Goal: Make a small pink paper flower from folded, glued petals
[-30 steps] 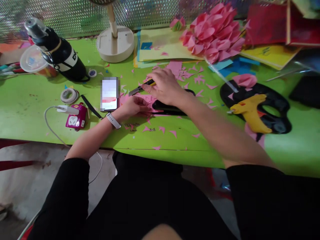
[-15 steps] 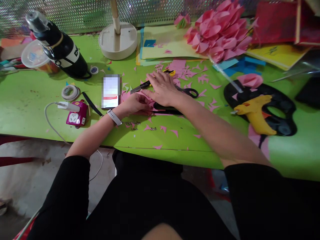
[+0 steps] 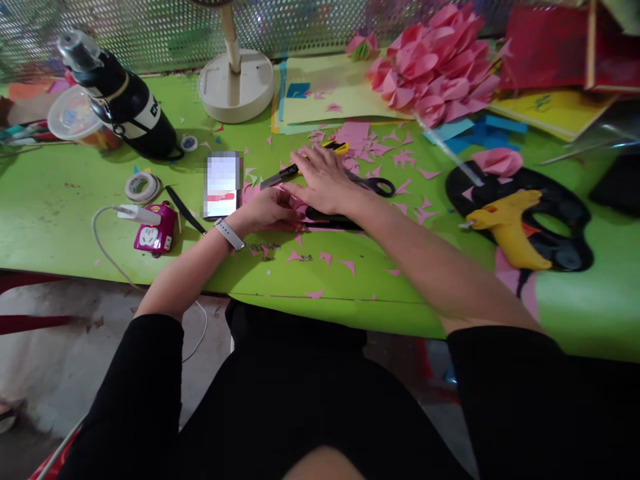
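Note:
My left hand (image 3: 270, 210) has its fingers curled together at the edge of pink paper (image 3: 249, 193) on the green table; its fingertips are partly hidden. Beside it, my right hand (image 3: 327, 183) lies palm down with fingers stretched out, its thumb close to the left hand's fingers. A utility knife (image 3: 281, 175) with a yellow end lies behind and partly beneath the right hand. Black-handled scissors (image 3: 381, 187) show to the right of that hand. Below the palm is a long black object (image 3: 333, 225) whose kind I cannot make out.
Pink scraps (image 3: 360, 143) litter the green table (image 3: 350, 283). A phone (image 3: 221, 183), power adapter (image 3: 155, 230), tape roll (image 3: 143, 187) and black bottle (image 3: 133, 107) stand left. A yellow glue gun (image 3: 515, 227) rests right, below a pink paper flower bunch (image 3: 435, 67).
The whole view has shifted very slightly. Both hands keep nearly the same place and pose over the pink paper.

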Available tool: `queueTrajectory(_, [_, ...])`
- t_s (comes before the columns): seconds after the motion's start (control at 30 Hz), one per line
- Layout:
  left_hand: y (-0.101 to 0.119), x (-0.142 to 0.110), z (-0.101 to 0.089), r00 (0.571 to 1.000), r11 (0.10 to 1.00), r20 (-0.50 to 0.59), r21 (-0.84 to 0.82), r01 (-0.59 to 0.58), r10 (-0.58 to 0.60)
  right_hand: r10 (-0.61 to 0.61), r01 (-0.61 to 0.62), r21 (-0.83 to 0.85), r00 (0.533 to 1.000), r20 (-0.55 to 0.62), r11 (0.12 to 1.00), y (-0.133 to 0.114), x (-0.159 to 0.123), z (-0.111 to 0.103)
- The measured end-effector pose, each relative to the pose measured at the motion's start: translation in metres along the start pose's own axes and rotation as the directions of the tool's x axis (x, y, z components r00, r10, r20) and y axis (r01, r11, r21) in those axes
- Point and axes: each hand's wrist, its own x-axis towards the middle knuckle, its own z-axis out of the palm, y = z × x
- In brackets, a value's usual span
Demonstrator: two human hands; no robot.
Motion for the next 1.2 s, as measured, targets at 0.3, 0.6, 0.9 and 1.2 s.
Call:
queueTrajectory(0.3, [0.002,-0.001,0.002,1.000,0.999,-0.012,-0.026,0.019,-0.020,0.034,-0.034,0.008,0.999,0.012,0.999,-0.006,-0.001,-0.003])
queueTrajectory(0.6, [0.008,-0.005,0.006,0.997,0.997,-0.053,-0.044,0.061,-0.063,0.060,-0.060,-0.007,0.997,0.043,0.998,-0.013,-0.002,-0.009])
queueTrajectory(0.9, [0.004,-0.001,0.004,0.996,0.997,-0.054,-0.045,0.064,-0.066,0.033,-0.032,-0.007,0.999,0.044,0.999,-0.014,-0.002,-0.010])
queueTrajectory(1.2, [0.007,-0.004,0.005,0.995,0.995,-0.041,-0.043,0.085,-0.087,0.090,-0.087,-0.031,0.989,0.120,0.996,-0.018,-0.001,-0.016])
